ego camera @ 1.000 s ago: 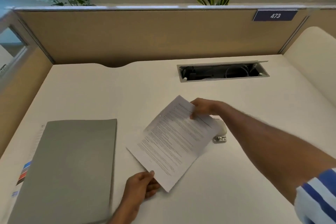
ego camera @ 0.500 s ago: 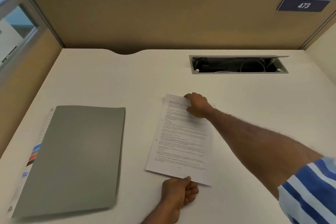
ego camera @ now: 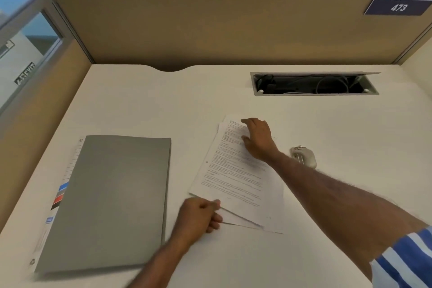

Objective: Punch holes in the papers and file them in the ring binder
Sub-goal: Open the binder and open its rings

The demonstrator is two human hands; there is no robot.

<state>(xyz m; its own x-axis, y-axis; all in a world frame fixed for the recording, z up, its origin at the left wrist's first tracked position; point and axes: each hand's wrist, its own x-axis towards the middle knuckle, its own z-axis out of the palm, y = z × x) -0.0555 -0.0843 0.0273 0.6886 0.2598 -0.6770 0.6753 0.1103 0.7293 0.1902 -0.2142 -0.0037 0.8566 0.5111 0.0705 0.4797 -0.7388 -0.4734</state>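
Observation:
A small stack of printed papers [ego camera: 236, 182] lies on the white desk [ego camera: 140, 105], slightly fanned, with a punched hole visible near its left edge. My left hand [ego camera: 198, 216] pinches the lower left corner of the sheets. My right hand [ego camera: 258, 139] rests flat on the upper part of the stack, fingers spread. A closed grey ring binder [ego camera: 109, 199] with coloured index tabs along its left side lies to the left of the papers. A small white hole punch [ego camera: 304, 156] sits just right of my right forearm.
An open cable tray [ego camera: 313, 83] is cut into the desk at the back right. Tan partition walls [ego camera: 210, 28] enclose the desk at the back and left, with a plate reading 473 [ego camera: 398, 7]. Plants stand behind the partition.
The papers have been laid down and squared on the desk. My left hand has shifted left along the bottom edge to the lower left corner. The hole punch has come into sight.

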